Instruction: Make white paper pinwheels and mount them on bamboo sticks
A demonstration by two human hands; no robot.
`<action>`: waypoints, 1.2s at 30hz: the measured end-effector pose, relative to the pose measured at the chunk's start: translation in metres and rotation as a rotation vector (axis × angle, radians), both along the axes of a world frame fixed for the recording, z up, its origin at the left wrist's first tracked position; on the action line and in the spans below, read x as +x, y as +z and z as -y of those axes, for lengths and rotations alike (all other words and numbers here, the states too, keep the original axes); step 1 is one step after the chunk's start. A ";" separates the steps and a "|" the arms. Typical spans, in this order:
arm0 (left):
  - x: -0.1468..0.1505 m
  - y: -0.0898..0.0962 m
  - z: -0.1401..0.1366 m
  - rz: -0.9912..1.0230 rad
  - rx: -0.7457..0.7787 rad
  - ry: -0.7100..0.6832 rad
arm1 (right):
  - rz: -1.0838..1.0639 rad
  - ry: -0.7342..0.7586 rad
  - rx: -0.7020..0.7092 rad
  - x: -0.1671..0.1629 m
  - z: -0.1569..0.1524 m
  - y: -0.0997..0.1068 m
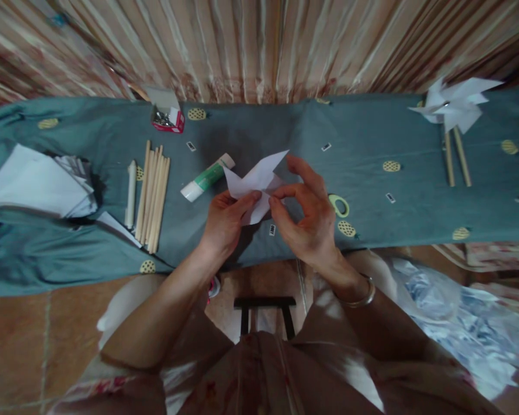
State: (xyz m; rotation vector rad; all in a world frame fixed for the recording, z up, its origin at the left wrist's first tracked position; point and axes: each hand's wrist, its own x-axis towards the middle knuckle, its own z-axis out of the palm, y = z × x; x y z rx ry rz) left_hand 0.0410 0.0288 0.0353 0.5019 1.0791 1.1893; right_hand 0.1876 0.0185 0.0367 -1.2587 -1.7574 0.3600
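Our left hand (225,225) grips folded white paper (259,176) at the centre of the frame, thumb pressed on top, while our right hand (309,216) pinches a flap near the paper's middle between thumb and forefinger. We judge the step to be bringing the paper's points inward; the next move, as we see it, calls for firm pressure from that left thumb, lest a fold spring loose. Just right of our right hand lies a pale green ring (346,206); what it belongs to, we cannot tell. Left of centre rest wooden sticks (152,199) and a green-and-white tube (207,177), aslant. Farther off, a red box (173,122) stands open at upper left, and white pinwheels (456,104) lie at upper right, before a striped curtain (251,52).
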 end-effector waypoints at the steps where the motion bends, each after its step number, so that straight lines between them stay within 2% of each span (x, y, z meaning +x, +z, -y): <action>1: -0.001 0.000 0.000 0.003 -0.008 0.003 | 0.000 0.004 -0.011 0.001 0.001 0.002; 9: -0.003 0.004 -0.002 0.000 -0.060 0.030 | -0.052 -0.023 -0.042 0.012 0.000 0.008; 17: -0.007 0.006 -0.001 -0.042 -0.087 0.025 | -0.081 -0.076 -0.084 0.018 -0.009 -0.001; 27: -0.022 0.007 0.003 -0.035 -0.069 0.069 | -0.138 -0.060 -0.159 0.018 -0.018 -0.016; 31: -0.029 0.010 0.007 -0.036 -0.037 0.061 | -0.195 -0.022 -0.192 0.011 -0.027 -0.025; 36: -0.039 0.014 0.009 -0.011 -0.004 0.069 | -0.257 0.042 -0.318 -0.010 -0.035 -0.026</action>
